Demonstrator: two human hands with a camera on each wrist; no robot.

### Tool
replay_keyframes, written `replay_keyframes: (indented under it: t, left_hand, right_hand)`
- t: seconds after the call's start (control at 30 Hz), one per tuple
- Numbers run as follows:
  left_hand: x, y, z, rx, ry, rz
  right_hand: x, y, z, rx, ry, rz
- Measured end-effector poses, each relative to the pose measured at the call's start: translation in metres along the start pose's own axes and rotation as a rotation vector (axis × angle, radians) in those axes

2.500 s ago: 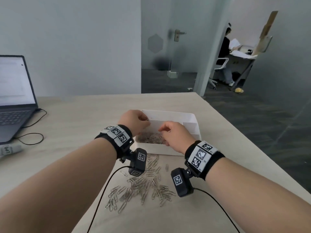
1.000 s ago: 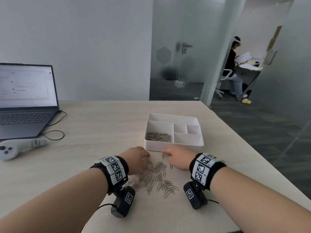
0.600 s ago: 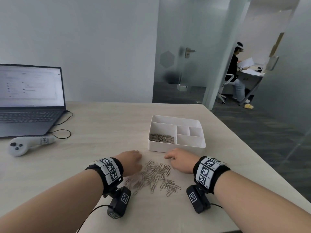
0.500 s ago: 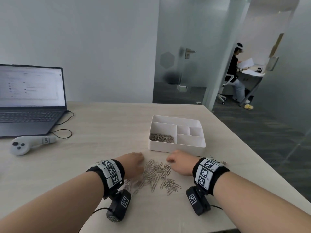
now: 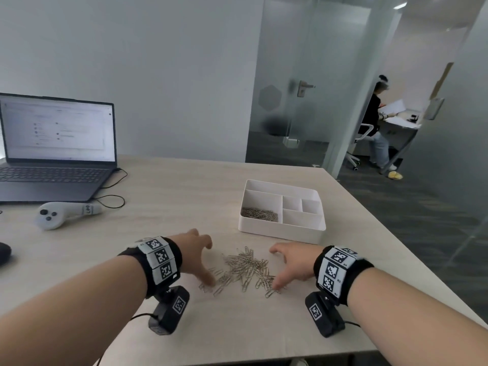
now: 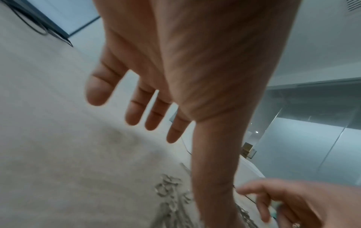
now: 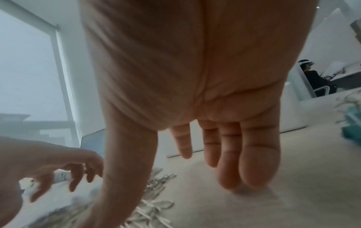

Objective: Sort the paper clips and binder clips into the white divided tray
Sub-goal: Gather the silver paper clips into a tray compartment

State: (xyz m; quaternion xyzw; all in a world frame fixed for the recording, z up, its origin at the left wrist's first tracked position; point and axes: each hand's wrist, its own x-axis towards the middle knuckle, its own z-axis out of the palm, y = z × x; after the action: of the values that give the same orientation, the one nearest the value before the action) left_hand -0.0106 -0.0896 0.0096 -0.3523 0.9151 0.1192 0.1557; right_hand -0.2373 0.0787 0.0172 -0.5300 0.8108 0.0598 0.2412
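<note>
White divided tray (image 5: 280,228), paper clips (image 5: 260,214) in its largest compartment

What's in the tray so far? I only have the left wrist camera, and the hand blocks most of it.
Observer: Paper clips lie in the white divided tray's large left compartment; its other compartments show nothing.
Operator: Any binder clips anywhere?
Observer: None in the head view. The right wrist view shows blurred teal objects on the table beside the right hand, too smeared to name.
Operator: Is that hand gripping anything?
Observer: No. Its fingers are straight, and its thumb is at the edge of the loose pile.
</note>
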Motion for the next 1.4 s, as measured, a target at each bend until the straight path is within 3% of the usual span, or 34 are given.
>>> replay_keyframes:
  t: [0.1,0.27,0.5,0.6,0.77,0.9,1.07,1.23,1.4]
  left_hand:
    - [-0.005,0.000,0.001,0.032,-0.092,-0.033]
    - [-0.005,0.022,0.008,-0.200,-0.053,0.003]
    - [0.006,0.047,0.014,-0.406,0.009,0.082]
    - [-0.004,0.038,0.002,-0.327,-0.014,0.053]
    - [-0.013,0.031,0.002,-0.145,-0.182,0.027]
    - [-0.005,0.047,0.009,-0.229,-0.075,0.061]
    - [-0.001,0.053,0.007,-0.212,0.077,0.049]
    - [0.010,0.037,0.011,-0.068,0.016,-0.010]
    - [0.014,0.058,0.013,-0.054,-0.008,0.035]
  right_hand:
    - [-0.007,-0.003,0.006,0.076,-0.070,0.053]
    - [0.002,-0.016,0.015,0.274,-0.053,0.035]
    - [0.012,-0.031,0.019,0.394,0.098,-0.077]
    - [0.006,-0.018,0.015,0.405,0.072,-0.052]
    - [-0.002,-0.016,0.019,0.247,-0.088,-0.012]
    - [0.009,-0.029,0.024,0.296,-0.027,-0.047]
    - [0.012,-0.029,0.018,0.279,0.165,-0.033]
    - [0.011,-0.016,0.009,0.142,0.068,0.040]
    - [0.015,-0.034,0.015,0.103,0.064,-0.056]
